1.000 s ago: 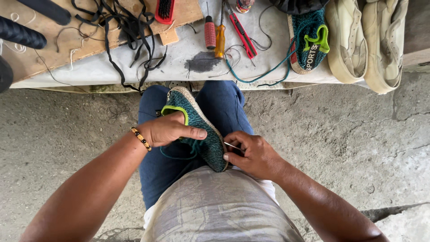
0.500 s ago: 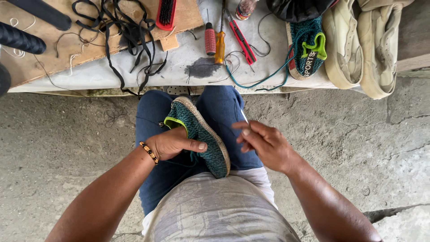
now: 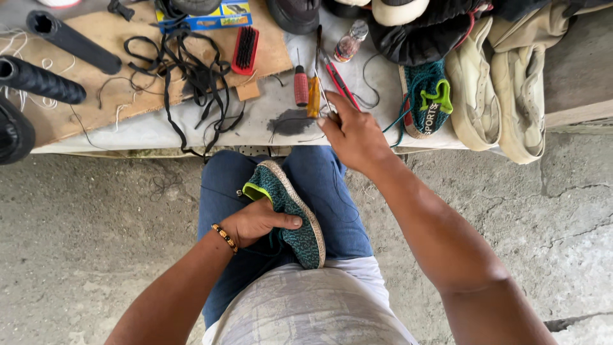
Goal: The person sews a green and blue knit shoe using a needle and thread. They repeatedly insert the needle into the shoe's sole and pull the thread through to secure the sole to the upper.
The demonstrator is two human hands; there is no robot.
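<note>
While the left hand (image 3: 255, 220) grips the green knit shoe (image 3: 290, 214) resting on its side on the lap, the right hand (image 3: 351, 134) reaches to the workbench (image 3: 191, 131), fingers closing on a thin metal tool (image 3: 321, 76) beside the orange-handled screwdriver (image 3: 313, 97)

The left hand (image 3: 258, 222) rests on the lap, fingers curled shut and thumb sticking out to the side. The right arm stretches far forward, and the right hand (image 3: 350, 133) has its fingers bent down.

The teal shoe (image 3: 288, 217) is a knit cloth upper with a rough pale sole edge. Desk (image 3: 153, 131) looks like matt, stained sheet, with a bare wooden board (image 3: 83, 108) on top. Floor (image 3: 83, 243) is rough, cracked concrete.
</note>
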